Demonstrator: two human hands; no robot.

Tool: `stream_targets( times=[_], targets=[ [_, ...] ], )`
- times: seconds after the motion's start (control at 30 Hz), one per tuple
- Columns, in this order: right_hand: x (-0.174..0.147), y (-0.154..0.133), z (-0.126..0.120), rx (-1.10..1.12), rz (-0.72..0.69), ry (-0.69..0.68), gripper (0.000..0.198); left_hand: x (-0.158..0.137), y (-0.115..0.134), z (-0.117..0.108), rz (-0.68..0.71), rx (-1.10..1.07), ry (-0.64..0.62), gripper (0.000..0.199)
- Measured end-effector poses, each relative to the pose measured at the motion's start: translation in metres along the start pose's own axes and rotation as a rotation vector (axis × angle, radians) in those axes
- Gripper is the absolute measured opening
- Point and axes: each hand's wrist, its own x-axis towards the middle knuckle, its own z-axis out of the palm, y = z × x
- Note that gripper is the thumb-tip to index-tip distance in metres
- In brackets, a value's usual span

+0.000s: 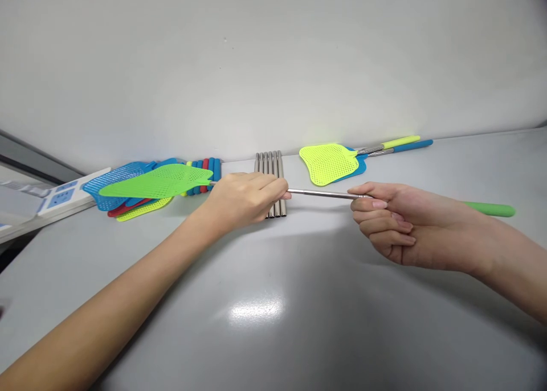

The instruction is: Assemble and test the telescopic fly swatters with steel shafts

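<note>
Both hands hold one fly swatter with a green mesh head (160, 180), a thin metal shaft and a green grip (490, 209). My left hand (250, 196) is closed round the shaft near the head, palm down. My right hand (410, 225) pinches the shaft close to the grip, its fingers curled and palm turned up; it covers part of the grip. The swatter lies level above the table, head to the left. Behind my left hand stands a row of metal tubes (277, 177), partly hidden by it.
Blue, red and yellow swatter heads (123, 180) are stacked at the left, beside several coloured grips (217, 168). Two finished-looking swatters, one yellow (329, 162) and one blue (412, 146), lie at the back right by the wall. A white box (72, 191) stands at the table's left edge.
</note>
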Motion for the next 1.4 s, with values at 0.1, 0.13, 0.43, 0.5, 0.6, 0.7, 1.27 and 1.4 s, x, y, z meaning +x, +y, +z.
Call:
stream_targets(
  times=[0.1, 0.13, 0.43, 0.5, 0.6, 0.7, 1.27, 1.4],
  targets=[
    [0.001, -0.001, -0.001, 0.013, 0.002, 0.002, 0.034, 0.000, 0.000, 0.000, -0.012, -0.016, -0.021, 0.022],
    [0.001, -0.001, -0.002, 0.016, 0.001, 0.003, 0.034, 0.000, 0.001, 0.000, -0.016, -0.026, -0.026, 0.022],
    [0.005, -0.004, -0.008, 0.043, -0.026, 0.012, 0.035, 0.003, 0.009, 0.002, -0.081, -0.094, -0.103, 0.025],
    [0.007, -0.005, -0.010, 0.048, -0.023, 0.002, 0.036, 0.002, 0.010, 0.003, -0.093, -0.090, -0.113, 0.026],
    [0.008, -0.005, -0.012, 0.054, -0.034, -0.002, 0.036, 0.001, 0.012, 0.005, -0.109, -0.107, -0.155, 0.026],
    [0.009, -0.005, -0.012, 0.027, -0.050, -0.011, 0.036, 0.002, 0.014, 0.004, -0.136, -0.138, -0.197, 0.028],
    [0.016, 0.012, -0.010, -0.410, -0.162, -0.264, 0.035, 0.018, 0.053, -0.034, -0.261, -0.264, -0.348, 0.026],
    [0.022, 0.019, -0.012, -0.403, -0.124, -0.283, 0.036, 0.018, 0.063, -0.040, -0.304, -0.359, -0.442, 0.010]
  ],
)
